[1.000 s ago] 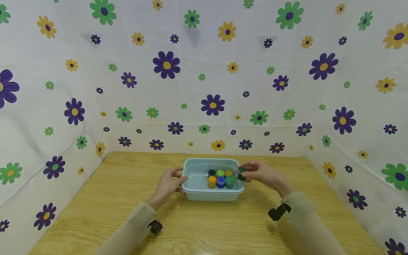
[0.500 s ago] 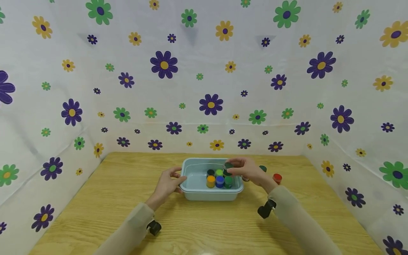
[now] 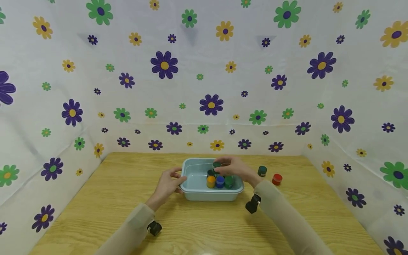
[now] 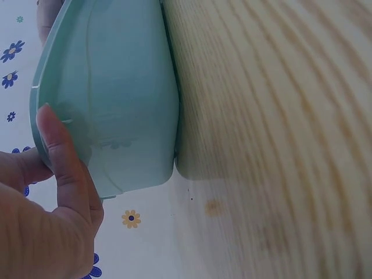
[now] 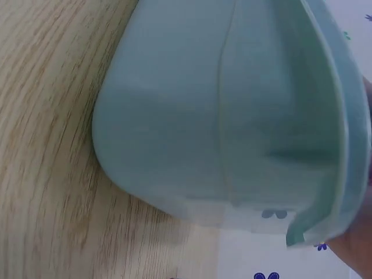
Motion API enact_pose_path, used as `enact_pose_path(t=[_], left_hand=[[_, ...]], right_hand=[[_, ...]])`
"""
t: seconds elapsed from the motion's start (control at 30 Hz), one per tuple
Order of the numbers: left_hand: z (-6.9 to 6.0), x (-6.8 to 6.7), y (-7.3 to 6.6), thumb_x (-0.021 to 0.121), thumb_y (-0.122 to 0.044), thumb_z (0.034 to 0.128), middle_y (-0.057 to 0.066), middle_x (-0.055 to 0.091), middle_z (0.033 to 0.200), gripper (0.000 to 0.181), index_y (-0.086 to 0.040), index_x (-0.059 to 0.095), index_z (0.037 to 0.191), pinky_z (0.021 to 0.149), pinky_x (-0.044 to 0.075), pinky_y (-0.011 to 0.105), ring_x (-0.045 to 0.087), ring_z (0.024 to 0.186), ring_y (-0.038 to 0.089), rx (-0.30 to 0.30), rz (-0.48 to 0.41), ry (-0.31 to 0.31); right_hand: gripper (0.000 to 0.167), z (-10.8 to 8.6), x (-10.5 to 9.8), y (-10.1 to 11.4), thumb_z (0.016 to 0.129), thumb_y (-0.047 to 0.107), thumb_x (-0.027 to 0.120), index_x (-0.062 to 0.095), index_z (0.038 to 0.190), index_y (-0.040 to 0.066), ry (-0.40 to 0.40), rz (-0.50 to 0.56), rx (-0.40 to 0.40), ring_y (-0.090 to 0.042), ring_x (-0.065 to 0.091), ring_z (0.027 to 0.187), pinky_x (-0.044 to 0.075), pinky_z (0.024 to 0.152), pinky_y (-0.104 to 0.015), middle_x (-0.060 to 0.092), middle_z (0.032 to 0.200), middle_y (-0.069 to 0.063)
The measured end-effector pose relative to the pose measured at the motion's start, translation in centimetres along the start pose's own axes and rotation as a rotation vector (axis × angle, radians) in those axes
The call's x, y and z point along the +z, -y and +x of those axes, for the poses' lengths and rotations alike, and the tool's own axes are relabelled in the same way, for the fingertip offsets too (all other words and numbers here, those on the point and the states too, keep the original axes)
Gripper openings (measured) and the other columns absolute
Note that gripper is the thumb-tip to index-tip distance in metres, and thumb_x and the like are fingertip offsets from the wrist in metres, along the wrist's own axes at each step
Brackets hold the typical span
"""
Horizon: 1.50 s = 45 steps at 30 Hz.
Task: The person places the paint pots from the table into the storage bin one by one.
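A light blue plastic bin point(image 3: 210, 196) stands on the table. My left hand point(image 3: 167, 184) grips its left rim; in the left wrist view the fingers of that hand point(image 4: 64, 197) curl round the edge of the bin point(image 4: 128, 116). Over the back of the bin, my right hand point(image 3: 234, 168) pinches a dark green jar point(image 3: 216, 165). Inside are an orange jar point(image 3: 211, 182), a blue jar point(image 3: 220, 182) and a green jar point(image 3: 228, 181), with a dark jar point(image 3: 210, 173) behind, partly covered. The right wrist view shows mostly the outer wall of the bin point(image 5: 174, 116).
To the right of the bin, a dark green jar point(image 3: 262, 171) and a red jar point(image 3: 277, 179) stand on the wooden table point(image 3: 197, 226). Behind and at both sides of the table hangs a white flowered sheet point(image 3: 191, 88).
My right hand has carried the dark green jar leftward, from the bin's right rim to above its middle. The two jars on the right have come into view. My left hand keeps its grip.
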<state>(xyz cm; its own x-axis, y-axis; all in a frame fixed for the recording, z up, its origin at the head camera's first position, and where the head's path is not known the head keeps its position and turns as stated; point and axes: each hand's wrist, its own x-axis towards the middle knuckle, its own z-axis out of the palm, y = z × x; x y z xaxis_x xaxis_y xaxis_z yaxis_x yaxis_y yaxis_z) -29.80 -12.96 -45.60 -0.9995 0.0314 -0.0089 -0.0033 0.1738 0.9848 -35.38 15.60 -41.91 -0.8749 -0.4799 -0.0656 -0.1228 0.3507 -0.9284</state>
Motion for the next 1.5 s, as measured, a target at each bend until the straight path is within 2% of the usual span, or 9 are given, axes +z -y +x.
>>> enact_pose_path(t=[0.1,0.3,0.53,0.67,0.8,0.93,1.1,1.37,1.5], left_hand=[[0.0,0.0,0.0,0.069,-0.007,0.0908,0.016,0.052,0.104,0.050,0.000,0.052,0.138,0.052,0.060,0.033,0.059,0.063,0.016,0.005,0.000,0.001],[0.0,0.0,-0.2,0.068,-0.006,0.0914,0.016,0.052,0.104,0.052,0.002,0.050,0.139,0.052,0.059,0.033,0.058,0.063,0.015,-0.002,0.003,0.009],[-1.7,-0.1,-2.4,0.065,-0.002,0.0922,0.018,0.053,0.102,0.050,0.007,0.048,0.139,0.053,0.060,0.033,0.059,0.064,0.016,0.007,0.007,0.032],[-2.1,-0.1,-2.8,0.065,-0.002,0.0924,0.018,0.052,0.103,0.050,0.008,0.048,0.138,0.053,0.060,0.032,0.059,0.063,0.016,0.023,-0.004,0.039],[-1.1,-0.2,-1.5,0.066,-0.004,0.0919,0.017,0.052,0.103,0.050,0.003,0.050,0.139,0.052,0.059,0.031,0.059,0.063,0.016,0.011,-0.008,0.031],[0.2,-0.2,0.2,0.069,-0.006,0.0908,0.016,0.053,0.103,0.050,-0.001,0.053,0.138,0.051,0.059,0.031,0.059,0.061,0.016,0.008,-0.009,0.011],[0.2,-0.1,0.2,0.069,-0.006,0.0904,0.016,0.053,0.103,0.050,-0.001,0.053,0.137,0.051,0.059,0.031,0.060,0.060,0.016,0.000,-0.013,0.011],[0.3,-0.1,0.2,0.069,-0.006,0.0907,0.017,0.053,0.104,0.049,-0.001,0.053,0.137,0.051,0.059,0.032,0.060,0.061,0.016,0.005,-0.006,0.013],[0.3,0.0,0.3,0.069,-0.006,0.0909,0.017,0.053,0.104,0.050,0.000,0.052,0.138,0.051,0.060,0.036,0.059,0.060,0.016,0.012,-0.002,0.017]], right_hand=[[0.045,0.8,0.5,0.2,0.088,0.025,0.075,0.061,0.128,0.011,-0.016,0.005,0.027,-0.031,0.068,0.104,0.057,0.093,-0.044,0.061,0.127,-0.013],[0.038,2.0,1.7,0.4,0.087,0.023,0.076,0.065,0.122,0.012,-0.024,-0.054,0.014,-0.023,0.065,0.106,0.059,0.090,-0.037,0.061,0.129,-0.010],[0.045,2.8,2.6,1.1,0.090,0.022,0.073,0.061,0.129,0.005,0.007,-0.061,-0.010,-0.023,0.067,0.100,0.058,0.092,-0.041,0.061,0.130,-0.012],[0.045,3.4,2.9,1.2,0.090,0.024,0.073,0.061,0.129,0.006,0.007,-0.117,-0.027,-0.024,0.066,0.106,0.056,0.096,-0.043,0.063,0.129,-0.009],[0.043,4.2,3.4,1.2,0.089,0.028,0.074,0.064,0.127,0.009,-0.004,-0.189,-0.045,-0.026,0.062,0.115,0.054,0.099,-0.044,0.064,0.128,-0.007],[0.039,4.7,4.0,1.5,0.089,0.028,0.074,0.066,0.123,0.011,-0.011,-0.241,-0.043,-0.022,0.064,0.107,0.053,0.099,-0.043,0.068,0.121,-0.005],[0.035,5.4,4.2,1.4,0.087,0.024,0.076,0.069,0.118,0.011,-0.016,-0.315,-0.043,-0.017,0.063,0.099,0.055,0.097,-0.040,0.070,0.115,-0.003],[0.037,5.6,3.9,1.2,0.084,0.012,0.078,0.069,0.120,0.006,0.011,-0.391,-0.057,-0.024,0.065,0.112,0.053,0.100,-0.041,0.069,0.121,-0.006],[0.036,5.6,3.8,1.0,0.083,0.007,0.078,0.070,0.117,0.005,0.020,-0.422,-0.066,-0.024,0.065,0.111,0.054,0.098,-0.040,0.070,0.120,-0.007]])
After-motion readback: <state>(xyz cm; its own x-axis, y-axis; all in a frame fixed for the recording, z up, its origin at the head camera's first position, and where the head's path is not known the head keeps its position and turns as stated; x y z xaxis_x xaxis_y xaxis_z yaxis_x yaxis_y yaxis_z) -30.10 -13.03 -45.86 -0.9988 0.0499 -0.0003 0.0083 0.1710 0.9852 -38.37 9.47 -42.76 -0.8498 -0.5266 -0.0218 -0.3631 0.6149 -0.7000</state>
